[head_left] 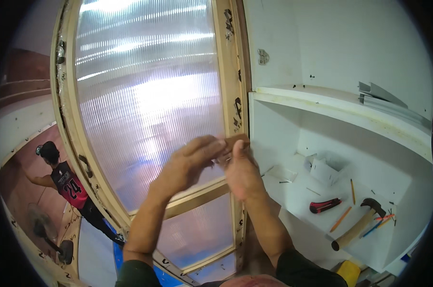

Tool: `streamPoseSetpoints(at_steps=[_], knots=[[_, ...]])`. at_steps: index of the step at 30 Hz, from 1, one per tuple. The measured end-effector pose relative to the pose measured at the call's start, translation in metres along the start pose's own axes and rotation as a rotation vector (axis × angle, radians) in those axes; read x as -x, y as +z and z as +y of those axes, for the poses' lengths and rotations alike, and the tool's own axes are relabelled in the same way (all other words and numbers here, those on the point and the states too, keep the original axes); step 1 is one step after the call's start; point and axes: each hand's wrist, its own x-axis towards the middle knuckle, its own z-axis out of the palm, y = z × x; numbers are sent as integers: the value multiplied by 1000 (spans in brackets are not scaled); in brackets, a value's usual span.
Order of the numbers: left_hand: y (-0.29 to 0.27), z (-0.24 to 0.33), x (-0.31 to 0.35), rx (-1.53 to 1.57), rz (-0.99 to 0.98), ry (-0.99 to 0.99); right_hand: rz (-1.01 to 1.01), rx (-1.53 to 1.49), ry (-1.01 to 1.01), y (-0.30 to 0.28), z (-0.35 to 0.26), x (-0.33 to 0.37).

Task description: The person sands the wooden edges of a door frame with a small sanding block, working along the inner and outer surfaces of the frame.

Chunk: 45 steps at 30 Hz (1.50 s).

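In front of the ribbed translucent panel, both my hands are raised and close together. A small brown flat-sided piece [237,139] shows at the fingertips; whether it is wood or folded sandpaper I cannot tell. My right hand [243,174] is closed on it, thumb pointing up along its near side. Curled over from the left, my left hand [190,161] has its fingertips at the piece's left end, with the undersides of those fingers hidden. Just behind the hands stands the panel's pale wooden frame [232,62], with dark marks along its right upright.
A white cabinet shelf [300,201] on the right bears a hammer [355,227], a red utility knife [325,205], pencils [341,219] and loose screws. Metal strips [384,100] lie on the upper shelf. Far left are another person [68,184] and a fan [46,229].
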Motion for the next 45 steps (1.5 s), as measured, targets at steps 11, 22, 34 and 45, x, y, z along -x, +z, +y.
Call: streamPoseSetpoints(at_steps=[11, 22, 34, 45], knots=[[-101, 2, -114, 184, -273, -137, -236, 1353, -936, 68, -94, -66], [-234, 13, 77, -834, 532, -220, 73, 1133, -753, 202, -202, -359], [-215, -33, 142, -826, 479, -318, 99, 1382, -833, 241, -187, -450], [-218, -50, 160, -603, 512, -254, 262, 1466, -976, 232, -172, -440]])
